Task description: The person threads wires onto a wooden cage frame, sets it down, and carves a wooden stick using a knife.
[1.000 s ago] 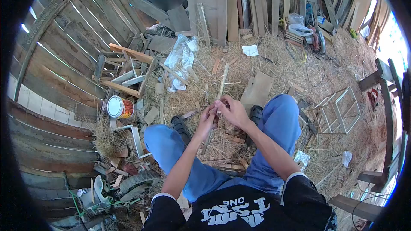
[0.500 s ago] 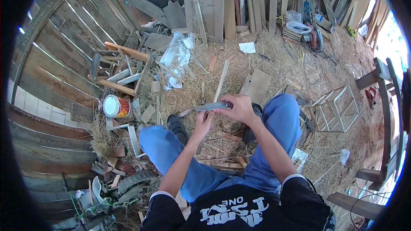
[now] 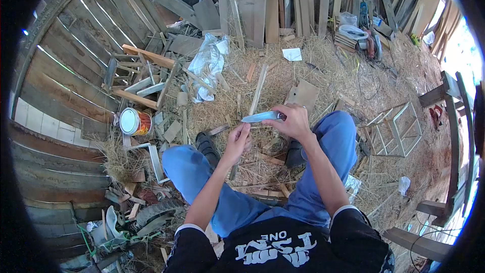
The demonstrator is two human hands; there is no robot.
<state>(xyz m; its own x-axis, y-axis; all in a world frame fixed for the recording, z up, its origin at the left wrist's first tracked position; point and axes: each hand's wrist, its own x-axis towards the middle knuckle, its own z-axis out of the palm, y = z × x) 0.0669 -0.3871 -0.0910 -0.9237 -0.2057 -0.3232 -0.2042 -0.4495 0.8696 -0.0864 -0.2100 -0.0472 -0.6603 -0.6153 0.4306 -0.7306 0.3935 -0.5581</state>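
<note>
My right hand (image 3: 294,121) is closed round the handle of a knife (image 3: 260,117), whose pale metal blade points left. My left hand (image 3: 237,143) is closed on a long, thin wooden strip (image 3: 259,90). The strip extends away from me beyond the fingers, and a short end appears below the hand. The blade's tip is right above my left thumb and overlaps the strip in this view. Both hands are between my knees, over the straw-covered floor.
A paint can (image 3: 135,122) stands left beside a broken wooden frame (image 3: 144,83). Crumpled plastic sheeting (image 3: 208,68) lies ahead, and a flat board (image 3: 303,96) lies near my right foot. A slatted stool frame (image 3: 395,130) is on the right. Planks (image 3: 303,5) lean at the back.
The knife has shifted slightly right and up, along with my right hand. My left hand stays closed on the strip, which has moved slightly away from me.
</note>
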